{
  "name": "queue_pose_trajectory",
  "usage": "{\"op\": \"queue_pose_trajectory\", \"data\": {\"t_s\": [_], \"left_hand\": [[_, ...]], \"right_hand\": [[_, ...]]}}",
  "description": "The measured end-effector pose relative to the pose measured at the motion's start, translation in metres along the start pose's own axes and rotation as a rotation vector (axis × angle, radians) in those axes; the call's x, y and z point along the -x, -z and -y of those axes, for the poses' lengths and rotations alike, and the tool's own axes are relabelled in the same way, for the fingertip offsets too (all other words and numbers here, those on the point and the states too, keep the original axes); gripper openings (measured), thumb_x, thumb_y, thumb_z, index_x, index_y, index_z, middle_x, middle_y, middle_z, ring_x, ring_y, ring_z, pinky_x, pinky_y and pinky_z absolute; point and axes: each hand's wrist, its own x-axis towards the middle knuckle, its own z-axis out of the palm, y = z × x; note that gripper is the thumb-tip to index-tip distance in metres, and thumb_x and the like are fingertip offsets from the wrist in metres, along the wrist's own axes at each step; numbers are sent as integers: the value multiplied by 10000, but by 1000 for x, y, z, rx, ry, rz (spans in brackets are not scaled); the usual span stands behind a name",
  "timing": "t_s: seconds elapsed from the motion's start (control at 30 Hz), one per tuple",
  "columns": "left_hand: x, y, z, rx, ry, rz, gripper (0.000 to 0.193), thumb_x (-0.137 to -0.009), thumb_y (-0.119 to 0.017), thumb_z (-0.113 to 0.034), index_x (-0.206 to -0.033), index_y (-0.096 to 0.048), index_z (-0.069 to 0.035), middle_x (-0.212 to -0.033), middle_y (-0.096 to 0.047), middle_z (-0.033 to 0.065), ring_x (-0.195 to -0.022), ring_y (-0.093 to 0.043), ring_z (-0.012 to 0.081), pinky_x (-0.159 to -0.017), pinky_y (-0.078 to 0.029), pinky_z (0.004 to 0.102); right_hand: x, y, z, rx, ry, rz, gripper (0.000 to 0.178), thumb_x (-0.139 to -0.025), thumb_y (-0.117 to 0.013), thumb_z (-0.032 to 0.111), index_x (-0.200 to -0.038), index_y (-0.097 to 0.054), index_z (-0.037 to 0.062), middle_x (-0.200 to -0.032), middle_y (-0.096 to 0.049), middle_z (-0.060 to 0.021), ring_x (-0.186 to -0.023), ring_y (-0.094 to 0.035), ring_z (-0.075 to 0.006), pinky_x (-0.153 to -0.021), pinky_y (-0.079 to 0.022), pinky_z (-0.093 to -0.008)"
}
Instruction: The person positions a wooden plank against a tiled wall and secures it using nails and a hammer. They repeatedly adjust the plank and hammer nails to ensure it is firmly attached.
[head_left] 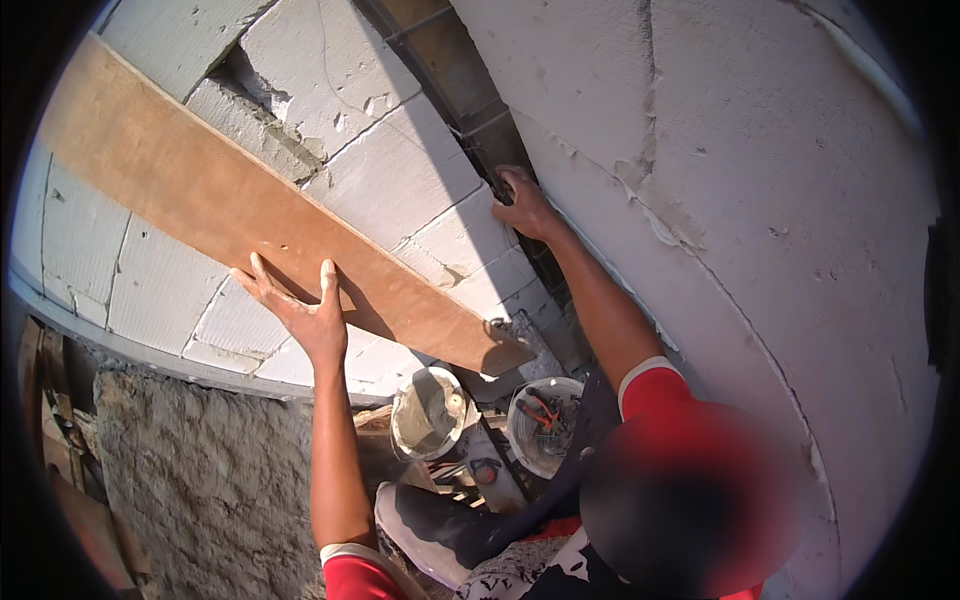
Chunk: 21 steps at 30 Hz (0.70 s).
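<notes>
Blurred shape nearest, our board slanted lower-right across blockwork; open left hand touched it; right hand curled, hold unclear.

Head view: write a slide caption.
Left hand spread on brown board across white blocks; right hand at dark strip.

smooth wooden board, matt white blocks, rough stone wall

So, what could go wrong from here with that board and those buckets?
The board might slide if the spread left hand lost contact with it. Its lower end appears close to the pale-filled bucket and the tool bucket, so a slip could knock one. The right hand, curled at the dark strip beside the block wall, might get scraped.
</notes>
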Motion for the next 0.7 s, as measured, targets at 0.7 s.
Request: {"op": "queue_pose_trajectory", "data": {"t_s": [0.7], "left_hand": [[-10,-4,20,214,132,-95,1019,-901,-790,-274,-1586,-70,-49,-1595,-130,288,-1506,-220,379,-1214,-250,505]], "right_hand": [[40,-81,26,34,-451,-741,555,-922,-727,239,-1263,-375,-23,-1249,-413,-273,-1183,-450,-433,-1016,-383,-526]]}}
